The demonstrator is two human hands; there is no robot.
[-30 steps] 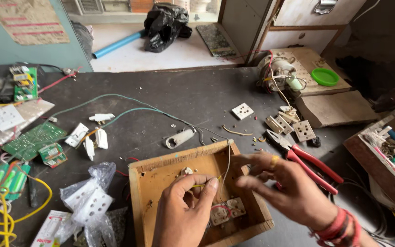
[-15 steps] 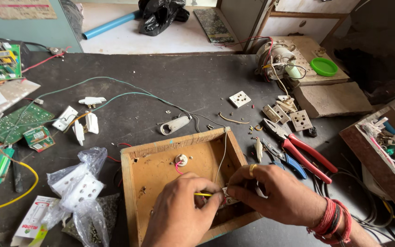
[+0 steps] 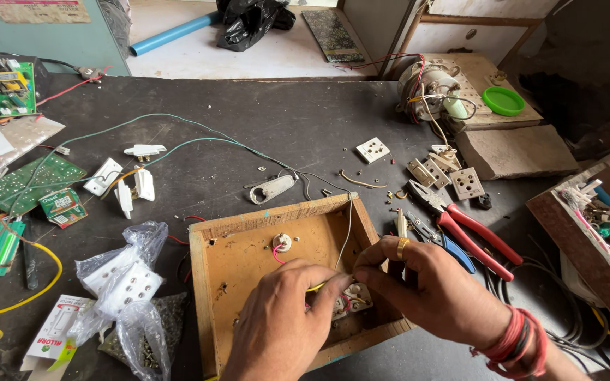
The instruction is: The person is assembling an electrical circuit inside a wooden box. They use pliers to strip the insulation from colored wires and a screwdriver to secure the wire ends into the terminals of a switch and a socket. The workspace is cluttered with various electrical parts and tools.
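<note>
Closer now | both hands (image 3: 361, 303) pinch yellow wire (image 3: 315, 287) (square wooden box (image 3: 248, 262))

Both forearms are bare, no sleeves. The right hand (image 3: 435, 293) wears a gold ring (image 3: 403, 247) on one finger and red thread bands (image 3: 520, 340) around its wrist; the left hand (image 3: 284, 321) wears nothing.

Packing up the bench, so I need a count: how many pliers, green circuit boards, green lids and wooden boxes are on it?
Pliers: 2
Green circuit boards: 3
Green lid: 1
Wooden box: 1
Total: 7
</note>
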